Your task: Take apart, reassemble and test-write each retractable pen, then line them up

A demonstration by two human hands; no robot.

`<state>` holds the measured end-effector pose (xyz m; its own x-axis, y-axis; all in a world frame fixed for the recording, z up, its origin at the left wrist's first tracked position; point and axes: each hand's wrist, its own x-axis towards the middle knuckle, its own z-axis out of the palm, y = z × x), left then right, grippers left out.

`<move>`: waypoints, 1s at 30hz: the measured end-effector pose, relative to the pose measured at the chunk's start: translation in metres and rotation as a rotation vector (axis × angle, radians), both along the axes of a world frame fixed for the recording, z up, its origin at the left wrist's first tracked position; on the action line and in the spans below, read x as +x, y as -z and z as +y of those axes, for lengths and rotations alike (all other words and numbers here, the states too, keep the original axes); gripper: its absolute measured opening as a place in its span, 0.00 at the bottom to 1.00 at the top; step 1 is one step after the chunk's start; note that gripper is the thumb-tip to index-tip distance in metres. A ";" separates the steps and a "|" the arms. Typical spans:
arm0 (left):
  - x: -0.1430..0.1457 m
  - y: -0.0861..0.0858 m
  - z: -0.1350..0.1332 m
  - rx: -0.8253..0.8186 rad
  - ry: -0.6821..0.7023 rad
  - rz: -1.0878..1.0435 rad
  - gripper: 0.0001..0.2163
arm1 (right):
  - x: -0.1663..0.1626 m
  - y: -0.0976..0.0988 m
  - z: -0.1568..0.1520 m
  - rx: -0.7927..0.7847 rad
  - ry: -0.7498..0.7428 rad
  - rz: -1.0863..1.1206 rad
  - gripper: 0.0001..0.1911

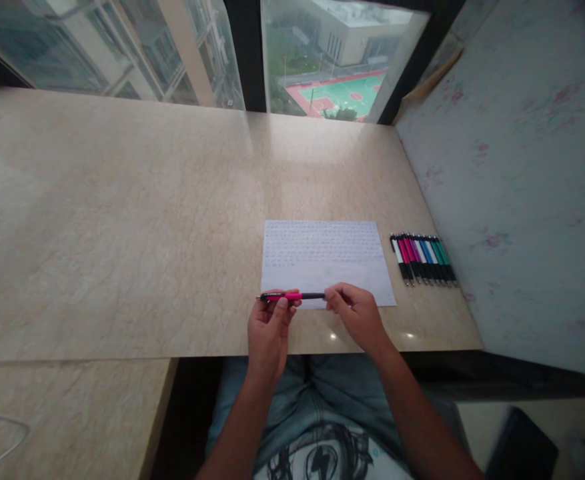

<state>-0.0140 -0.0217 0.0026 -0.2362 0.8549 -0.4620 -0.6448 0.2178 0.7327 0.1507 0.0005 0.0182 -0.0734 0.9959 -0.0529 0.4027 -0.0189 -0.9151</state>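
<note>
A pink pen [293,296] with a black clip and black grip lies level across both my hands, above the lower edge of a sheet of paper [322,277]. My left hand [271,327] is closed around the pink barrel, with the thumb on top. The fingers of my right hand [355,310] pinch the tip end of the black grip; the tip itself is hidden by them. Rows of small handwriting fill the upper part of the sheet, and its lower part is blank.
Right of the paper lies a neat row of pens [422,260] in white, pink, purple, blue and green. A flowered wall [512,187] bounds the marble-patterned counter [122,233] on the right, with windows behind. A white cable [17,421] rests on the lower surface at left.
</note>
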 end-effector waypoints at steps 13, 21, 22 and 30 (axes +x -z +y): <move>-0.002 0.001 0.002 -0.005 -0.006 0.019 0.12 | 0.004 0.002 0.000 -0.017 -0.075 0.067 0.10; -0.003 -0.001 0.001 -0.008 0.020 0.028 0.13 | 0.005 0.001 -0.002 -0.036 -0.079 0.164 0.19; -0.003 -0.002 0.001 -0.006 0.018 0.028 0.13 | 0.005 0.001 -0.003 -0.029 -0.074 0.143 0.16; 0.001 -0.004 -0.001 -0.012 0.017 0.016 0.13 | 0.004 -0.001 -0.003 -0.013 -0.092 -0.002 0.20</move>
